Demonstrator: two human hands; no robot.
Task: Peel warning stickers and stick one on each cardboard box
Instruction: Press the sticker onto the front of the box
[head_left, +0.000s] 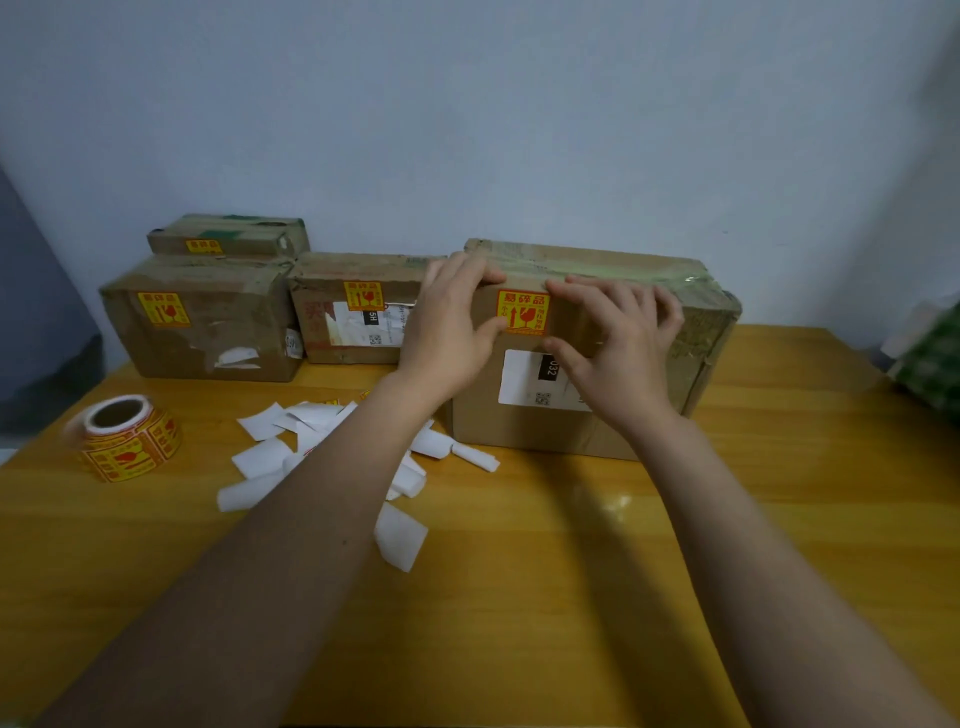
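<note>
A large cardboard box (639, 322) stands on the wooden table (571, 571) and carries a yellow-and-red warning sticker (523, 312) on its front. My left hand (449, 322) lies on the box at the sticker's left edge, thumb touching it. My right hand (613, 338) rests on the box at the sticker's right edge, fingers spread. Three more boxes at the back left each bear a sticker: a small top box (228, 236), a left box (202, 322) and a middle box (358, 312). The sticker roll (127, 439) stands at the left.
Several white backing papers (322, 452) lie scattered in the middle of the table under my left forearm. A pale wall runs behind the boxes. A green-patterned object (930, 358) sits at the right edge.
</note>
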